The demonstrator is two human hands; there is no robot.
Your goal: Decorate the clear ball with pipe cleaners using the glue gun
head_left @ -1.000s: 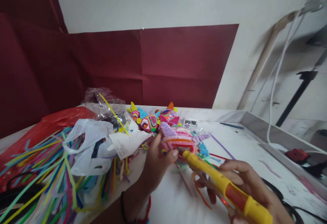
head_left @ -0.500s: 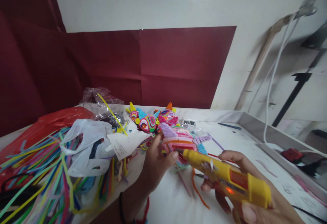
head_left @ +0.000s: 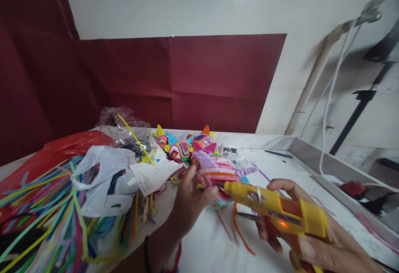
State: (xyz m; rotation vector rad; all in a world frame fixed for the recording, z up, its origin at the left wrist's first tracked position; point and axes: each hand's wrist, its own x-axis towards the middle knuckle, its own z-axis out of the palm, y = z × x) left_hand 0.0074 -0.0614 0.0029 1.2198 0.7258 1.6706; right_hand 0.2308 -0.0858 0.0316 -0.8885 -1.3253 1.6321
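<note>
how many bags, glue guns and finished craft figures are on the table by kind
Plastic bags: 3 (red, white, clear)
Yellow plastic glue guns: 1, in the right hand
Pipe-cleaner figures: 3 (left hand holds the pink one; two behind)
Total: 7

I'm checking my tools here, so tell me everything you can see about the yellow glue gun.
The glue gun is yellow plastic with an orange-red panel on its side, where a small orange light glows. It lies nearly level, tilted slightly up to the left, above the white table. The right hand grips its rear and handle, one finger stretched along the far side. Its nozzle end points left at the colourful pipe-cleaner figure held by the left hand.
</note>
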